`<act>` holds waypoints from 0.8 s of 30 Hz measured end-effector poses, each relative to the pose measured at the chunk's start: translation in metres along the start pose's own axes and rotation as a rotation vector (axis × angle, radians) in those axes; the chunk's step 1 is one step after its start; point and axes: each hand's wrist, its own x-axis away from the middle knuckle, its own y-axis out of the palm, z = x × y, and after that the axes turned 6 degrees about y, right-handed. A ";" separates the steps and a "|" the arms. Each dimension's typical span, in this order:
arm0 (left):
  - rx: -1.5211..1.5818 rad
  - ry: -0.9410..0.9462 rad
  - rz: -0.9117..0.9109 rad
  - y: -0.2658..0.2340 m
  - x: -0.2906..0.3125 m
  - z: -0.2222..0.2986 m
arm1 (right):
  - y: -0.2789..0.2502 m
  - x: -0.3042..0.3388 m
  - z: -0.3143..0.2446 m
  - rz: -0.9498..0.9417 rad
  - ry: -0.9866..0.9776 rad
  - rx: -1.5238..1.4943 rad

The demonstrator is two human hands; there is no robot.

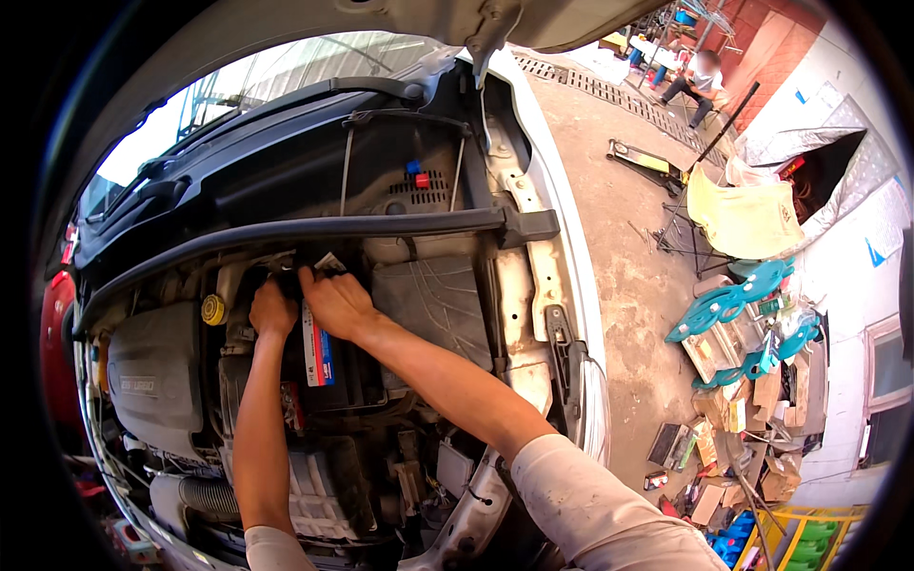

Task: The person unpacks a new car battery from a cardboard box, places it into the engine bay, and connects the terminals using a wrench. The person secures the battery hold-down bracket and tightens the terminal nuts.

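Fingers (307, 279) curled, left hand (273, 310) and right hand (339, 306) apparently worked at the black, box-shaped battery (319, 354)'s far end.
What they gripped couldn't be told; the next move seemingly called for steadiness.

Bright ground (619, 324), dim engine bay (400, 419), windshield (286, 71) glare, fisheye-bent edges, black corners

Left hand (273, 308) fingertips hidden; right hand (337, 305) covers far battery (318, 350) end; hood (390, 19) cropped
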 end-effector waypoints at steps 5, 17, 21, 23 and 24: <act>0.043 0.012 -0.160 0.002 -0.017 -0.036 | 0.004 -0.003 -0.005 0.002 0.021 -0.028; 0.036 0.091 -0.006 0.009 -0.014 -0.017 | 0.001 0.002 -0.003 0.005 -0.009 -0.061; 0.013 0.088 0.059 0.019 -0.015 -0.024 | 0.002 0.001 -0.003 0.039 -0.002 -0.064; 0.065 0.097 0.051 0.017 -0.009 -0.023 | 0.011 0.002 -0.002 0.055 0.007 -0.062; 0.133 0.113 0.034 0.018 -0.009 -0.014 | 0.014 0.000 0.006 0.042 0.016 -0.059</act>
